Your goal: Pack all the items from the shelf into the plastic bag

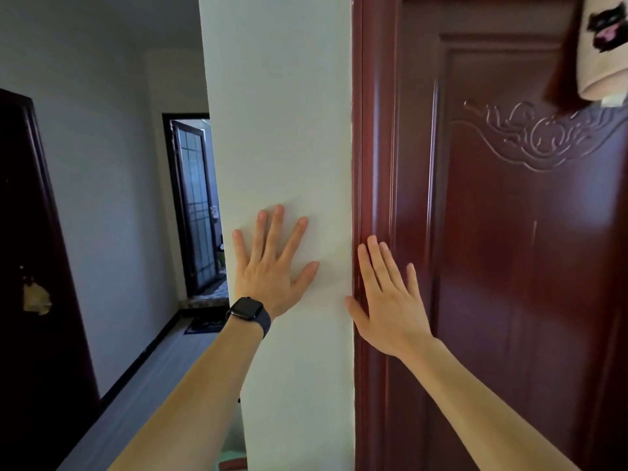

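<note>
No shelf, items or plastic bag appear in the head view. My left hand (pixel 272 266) is flat against a white wall pillar (pixel 278 130), fingers spread, a dark smartwatch on its wrist. My right hand (pixel 387 297) is flat too, fingers together, resting on the dark red door frame (pixel 373 130) at the pillar's right edge. Both hands hold nothing.
A carved dark red wooden door (pixel 509 232) fills the right side, with a pale cloth item bearing a black cat figure (pixel 601 45) hanging at its top. To the left runs a hallway with a grey floor (pixel 163 362), a dark door (pixel 34 266) and an open glass-paned door (pixel 195 205) at the far end.
</note>
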`<action>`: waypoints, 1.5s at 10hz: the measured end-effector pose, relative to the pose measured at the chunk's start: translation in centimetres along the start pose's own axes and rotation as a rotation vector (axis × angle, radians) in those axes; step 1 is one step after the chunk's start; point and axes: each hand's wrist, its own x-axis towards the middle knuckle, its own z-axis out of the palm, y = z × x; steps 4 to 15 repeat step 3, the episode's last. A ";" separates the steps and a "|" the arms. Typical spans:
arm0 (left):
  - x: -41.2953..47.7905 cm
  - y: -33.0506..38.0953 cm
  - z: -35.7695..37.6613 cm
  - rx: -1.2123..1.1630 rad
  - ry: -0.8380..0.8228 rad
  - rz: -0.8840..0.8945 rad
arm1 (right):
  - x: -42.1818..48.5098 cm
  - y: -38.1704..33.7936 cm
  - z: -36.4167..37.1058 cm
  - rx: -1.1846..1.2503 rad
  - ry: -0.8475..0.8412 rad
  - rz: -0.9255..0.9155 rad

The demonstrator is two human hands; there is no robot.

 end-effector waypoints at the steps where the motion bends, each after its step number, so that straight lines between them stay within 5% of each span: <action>1: -0.1 0.1 0.3 -0.009 0.025 -0.016 | -0.3 0.3 -2.2 0.128 -0.087 0.002; 2: 0.1 0.1 0.0 -0.007 0.036 -0.010 | -0.5 -0.5 -6.5 0.501 -0.045 0.068; 3: -0.1 0.1 0.4 0.009 0.071 0.010 | -1.3 -0.8 -14.3 0.862 0.278 0.074; 15: -0.1 0.1 0.4 0.009 0.071 0.010 | -1.3 -0.8 -14.3 0.862 0.278 0.074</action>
